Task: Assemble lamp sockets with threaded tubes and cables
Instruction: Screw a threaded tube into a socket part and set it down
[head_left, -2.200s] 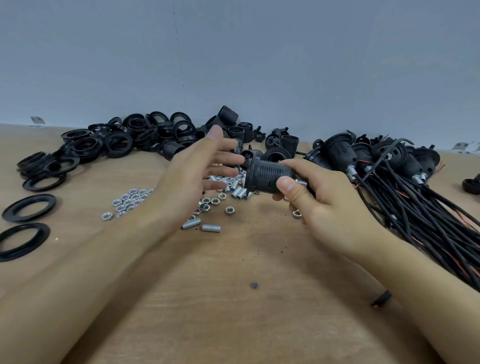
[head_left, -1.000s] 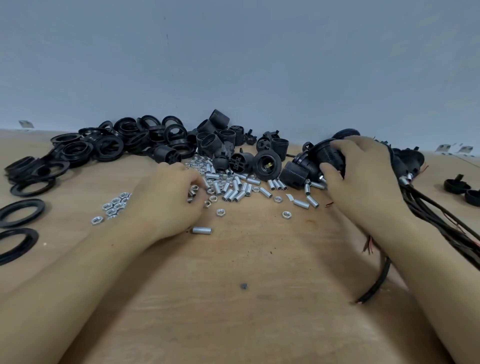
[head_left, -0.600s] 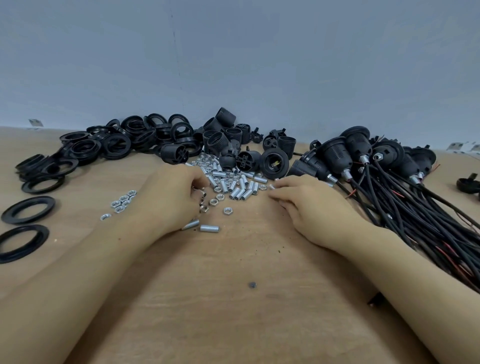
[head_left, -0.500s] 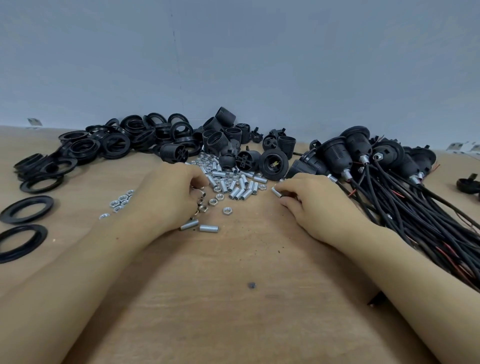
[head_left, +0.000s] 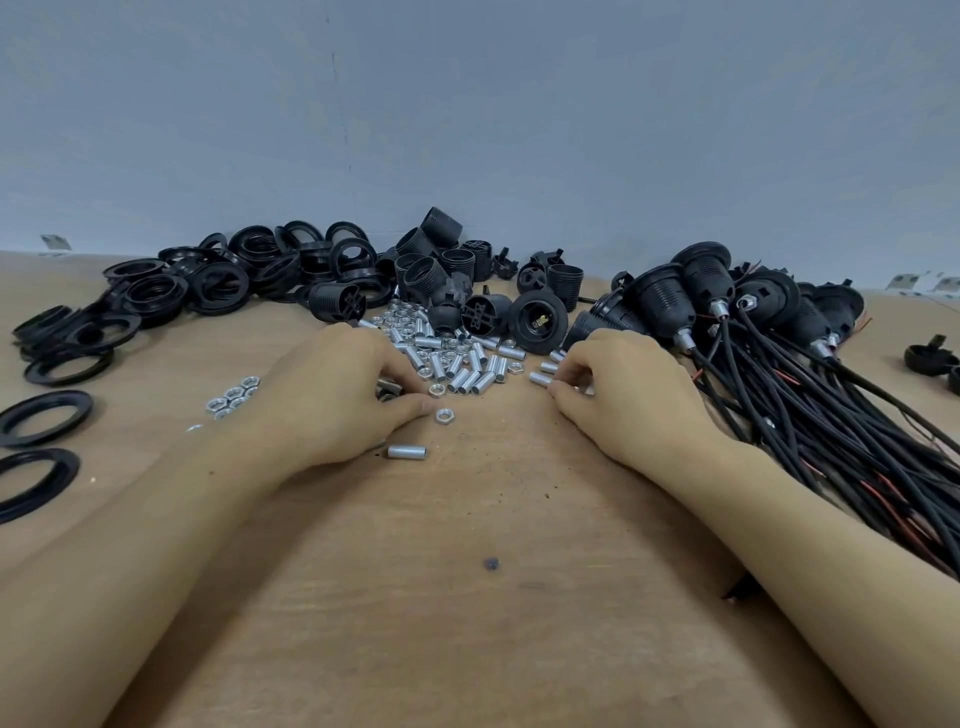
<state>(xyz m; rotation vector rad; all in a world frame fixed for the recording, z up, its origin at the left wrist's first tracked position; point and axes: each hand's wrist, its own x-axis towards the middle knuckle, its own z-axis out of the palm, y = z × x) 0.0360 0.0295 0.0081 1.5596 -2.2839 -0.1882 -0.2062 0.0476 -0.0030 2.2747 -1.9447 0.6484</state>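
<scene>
- Fingers of both hands are curled down onto the wooden table. The right hand bends its fingertips around a threaded tube at the near edge of the metal heap; whether it already pinches the tube or only touches it, I cannot tell. The left hand has its fingers folded over something small and metallic, and the thumb lies just beside a loose hex nut.
- Largest on the table is the bundle of cabled sockets, at the right, with black cables running toward the person.
- Next comes the pile of black rings at the left back, then the loose socket shells in the middle back.
- Smaller is the heap of threaded tubes and nuts between the two hands, and one single tube lies apart, near the left wrist.
- The step, I judge, is choosing one tube and one nut. To do it well, roll the tube free from its neighbours first, then take it at the middle between thumb and forefinger, so both threaded ends stay open for screwing.
- Small round parts can roll away easily; lift straight up, do not drag.
</scene>
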